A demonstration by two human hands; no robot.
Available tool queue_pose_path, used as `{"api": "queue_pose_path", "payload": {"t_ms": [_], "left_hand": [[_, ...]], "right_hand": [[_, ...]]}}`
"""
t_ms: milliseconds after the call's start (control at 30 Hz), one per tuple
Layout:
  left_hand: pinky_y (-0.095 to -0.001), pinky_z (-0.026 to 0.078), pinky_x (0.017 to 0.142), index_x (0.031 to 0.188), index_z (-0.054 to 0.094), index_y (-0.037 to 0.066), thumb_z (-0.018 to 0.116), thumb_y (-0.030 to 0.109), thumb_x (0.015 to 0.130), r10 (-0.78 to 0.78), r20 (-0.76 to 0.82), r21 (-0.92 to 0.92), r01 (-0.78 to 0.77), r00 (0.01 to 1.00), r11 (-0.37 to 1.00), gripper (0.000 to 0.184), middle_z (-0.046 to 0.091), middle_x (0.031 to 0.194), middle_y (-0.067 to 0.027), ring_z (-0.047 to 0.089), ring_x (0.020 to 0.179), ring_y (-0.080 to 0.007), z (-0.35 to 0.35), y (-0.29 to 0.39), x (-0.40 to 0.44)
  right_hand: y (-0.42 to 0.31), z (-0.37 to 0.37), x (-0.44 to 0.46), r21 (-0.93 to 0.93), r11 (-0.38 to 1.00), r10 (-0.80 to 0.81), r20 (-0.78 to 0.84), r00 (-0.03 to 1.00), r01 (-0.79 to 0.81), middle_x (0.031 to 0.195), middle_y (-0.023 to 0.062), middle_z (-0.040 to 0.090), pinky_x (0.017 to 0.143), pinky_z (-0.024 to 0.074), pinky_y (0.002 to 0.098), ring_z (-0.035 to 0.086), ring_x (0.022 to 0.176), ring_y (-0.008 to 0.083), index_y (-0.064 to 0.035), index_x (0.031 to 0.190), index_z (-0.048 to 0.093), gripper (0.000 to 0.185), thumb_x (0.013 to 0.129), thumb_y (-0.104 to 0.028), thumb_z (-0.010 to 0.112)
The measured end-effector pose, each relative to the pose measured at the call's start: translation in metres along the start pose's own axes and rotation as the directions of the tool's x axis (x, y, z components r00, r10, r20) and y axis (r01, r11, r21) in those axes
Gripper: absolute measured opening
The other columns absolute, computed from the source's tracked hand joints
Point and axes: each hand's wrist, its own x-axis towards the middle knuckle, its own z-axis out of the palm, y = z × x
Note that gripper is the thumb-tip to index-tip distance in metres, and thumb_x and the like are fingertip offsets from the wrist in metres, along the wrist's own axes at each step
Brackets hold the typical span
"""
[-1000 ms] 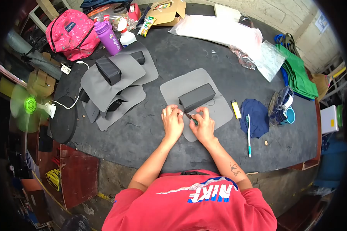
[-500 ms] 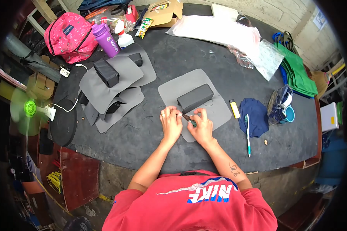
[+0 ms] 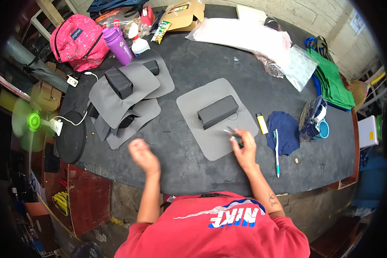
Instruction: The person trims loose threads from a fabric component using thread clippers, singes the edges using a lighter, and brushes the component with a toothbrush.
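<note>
Gray sheet [image 3: 215,144] with boxy pouch [image 3: 219,111] lies flat on dark table [image 3: 193,60].
Red shirt [image 3: 189,228] reads "NIKE"; pouch's long axis slants lower-left to upper-right. Right hand [image 3: 246,151] grips metal-tipped tool [image 3: 230,131]; left hand [image 3: 145,157] blurred, can't tell open or closed.

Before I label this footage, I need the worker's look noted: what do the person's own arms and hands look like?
The left hand and right hand are ungloved, the left blurred. Short red sleeves leave the forearms bare. A dark line tattoo marks the right one near the elbow.
</note>
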Motion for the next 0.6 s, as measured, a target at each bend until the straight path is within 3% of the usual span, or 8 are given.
{"api": "queue_pose_path", "payload": {"t_ms": [67,167,233,267,300,400,500,600], "left_hand": [[-0.0258,0.041,0.068,0.098,0.051,0.002,0.049,0.020,0.100,0.190,-0.156,0.362,-0.123,0.969,0.924,0.018,0.047,0.082,0.0000,0.045,0.074,-0.0122,-0.052,-0.006,0.029],[-0.0378,0.045,0.084,0.114,0.052,0.000,0.053,0.015,0.096,-0.017,-0.421,0.562,0.276,0.907,0.780,0.023,0.059,0.114,-0.0191,0.058,0.104,-0.0311,-0.119,0.003,0.056],[-0.0446,0.043,0.091,0.132,0.045,0.001,0.059,0.007,0.090,0.466,-0.101,0.987,0.027,0.879,0.161,0.045,0.053,0.130,-0.0231,0.053,0.117,-0.0392,-0.148,0.003,0.067],[-0.0466,0.040,0.098,0.142,0.035,0.003,0.062,0.002,0.084,0.451,-0.145,0.989,0.138,0.881,0.049,0.064,0.052,0.130,-0.0215,0.052,0.116,-0.0390,-0.150,-0.003,0.068],[-0.0466,0.040,0.098,0.142,0.035,0.003,0.062,0.002,0.084,0.449,-0.143,0.990,0.133,0.882,0.055,0.064,0.052,0.130,-0.0215,0.052,0.116,-0.0390,-0.144,0.000,0.070],[-0.0391,0.041,0.099,0.136,0.039,0.000,0.059,0.005,0.091,0.270,-0.194,0.411,-0.172,0.943,0.895,0.050,0.057,0.120,-0.0175,0.056,0.109,-0.0258,-0.086,0.018,0.070],[-0.0323,0.042,0.097,0.128,0.046,-0.003,0.058,0.011,0.094,0.027,0.293,0.172,-0.080,0.956,0.982,0.039,0.068,0.098,-0.0087,0.059,0.100,-0.0125,0.000,0.027,0.042],[-0.0322,0.049,0.084,0.140,0.040,0.011,0.067,0.018,0.089,-0.198,0.714,0.052,0.230,0.672,0.972,0.058,0.069,0.093,-0.0087,0.064,0.088,-0.0153,0.079,0.056,-0.005]], "right_hand": [[0.008,-0.011,-0.002,0.061,0.990,0.128,-0.045,0.991,-0.125,0.096,0.0099,0.059,0.071,0.0477,0.0280,0.059,0.082,0.0186,-0.0010,0.110,0.060,0.029,0.082,-0.003,0.067],[0.015,-0.019,-0.001,0.216,0.937,0.305,-0.131,0.943,-0.273,0.102,0.0092,0.058,0.080,0.0476,0.0283,0.058,0.088,0.0162,0.0017,0.113,0.056,0.027,0.088,-0.004,0.064],[0.019,-0.024,0.005,0.195,0.945,0.298,-0.171,0.939,-0.264,0.105,0.0091,0.058,0.083,0.0467,0.0281,0.057,0.091,0.0157,0.0007,0.117,0.053,0.031,0.087,-0.004,0.064],[0.021,-0.023,0.006,0.190,0.945,0.299,-0.178,0.937,-0.266,0.105,0.0091,0.058,0.083,0.0467,0.0281,0.057,0.091,0.0157,0.0007,0.117,0.053,0.031,0.087,-0.004,0.064],[0.023,-0.020,0.007,0.218,0.933,0.330,-0.201,0.922,-0.287,0.106,0.0083,0.057,0.084,0.0460,0.0277,0.057,0.092,0.0152,-0.0001,0.118,0.053,0.034,0.087,-0.003,0.065],[0.021,-0.010,0.010,0.340,0.886,0.393,-0.192,0.899,-0.314,0.108,0.0059,0.057,0.080,0.0454,0.0258,0.055,0.091,0.0128,-0.0013,0.120,0.051,0.038,0.085,-0.003,0.066],[0.024,0.010,0.007,0.456,0.847,0.386,-0.178,0.905,-0.272,0.101,0.0040,0.057,0.076,0.0458,0.0242,0.054,0.086,0.0100,-0.0007,0.117,0.052,0.035,0.085,-0.002,0.064],[0.014,0.016,0.001,0.519,0.757,0.476,-0.023,0.879,-0.396,0.100,0.0002,0.053,0.081,0.0429,0.0213,0.050,0.086,0.0065,-0.0008,0.116,0.052,0.033,0.085,-0.001,0.063]]}}
